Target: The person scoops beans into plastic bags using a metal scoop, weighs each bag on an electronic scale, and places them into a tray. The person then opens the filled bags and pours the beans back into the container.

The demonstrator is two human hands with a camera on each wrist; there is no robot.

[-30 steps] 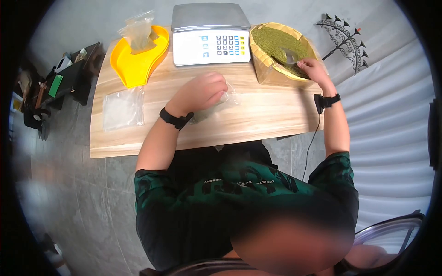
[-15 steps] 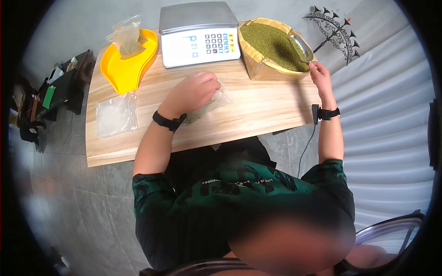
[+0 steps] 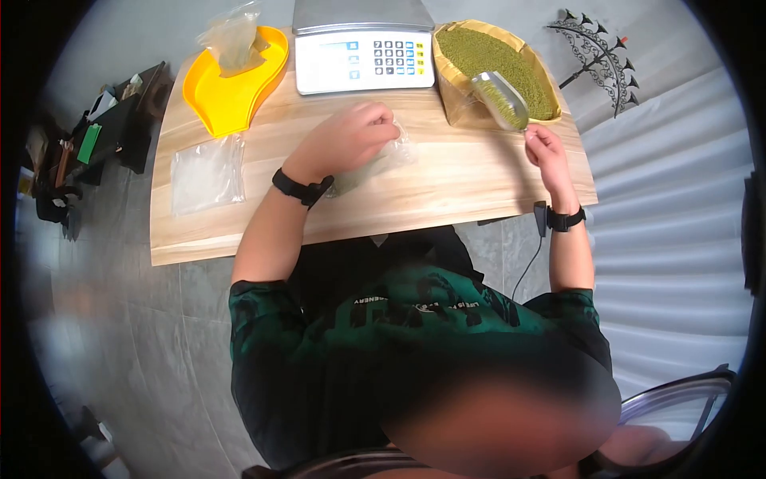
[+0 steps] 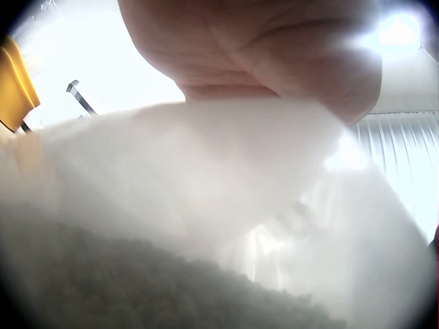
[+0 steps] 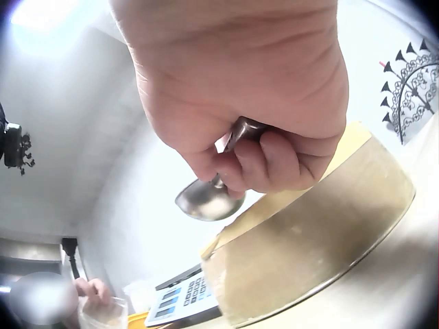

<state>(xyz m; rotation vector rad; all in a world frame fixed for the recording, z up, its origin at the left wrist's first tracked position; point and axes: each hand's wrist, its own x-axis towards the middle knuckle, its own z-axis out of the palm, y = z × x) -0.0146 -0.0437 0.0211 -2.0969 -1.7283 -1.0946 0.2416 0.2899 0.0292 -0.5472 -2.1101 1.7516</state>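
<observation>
Pinched at its mouth by my left hand [image 3: 347,137], a clear plastic bag [image 3: 405,152] stands on the table. In the left wrist view, small greenish grains [image 4: 137,281] fill the lower part of the bag. My right hand [image 3: 549,152] grips the handle of a metal scoop [image 3: 501,100], fingers curled round it in the right wrist view. Green grains lie in the scoop's bowl, which is over the front rim of a brown paper sack [image 3: 456,96]. The sack is full of the same green grains [image 3: 487,52].
A white scale [image 3: 331,80] with a steel platform stands at the back middle. Left of it, a yellow tray [image 3: 211,104] holds another clear bag [image 3: 234,44]. Flat clear bags [image 3: 207,176] lie at the table's left. A black ornate metal stand [image 3: 598,68] is beyond the sack.
The scoop has come up out of the grains in the sack, loaded, and moved toward the sack's front. My right hand drew back toward my body. The left hand keeps its hold on the bag.
</observation>
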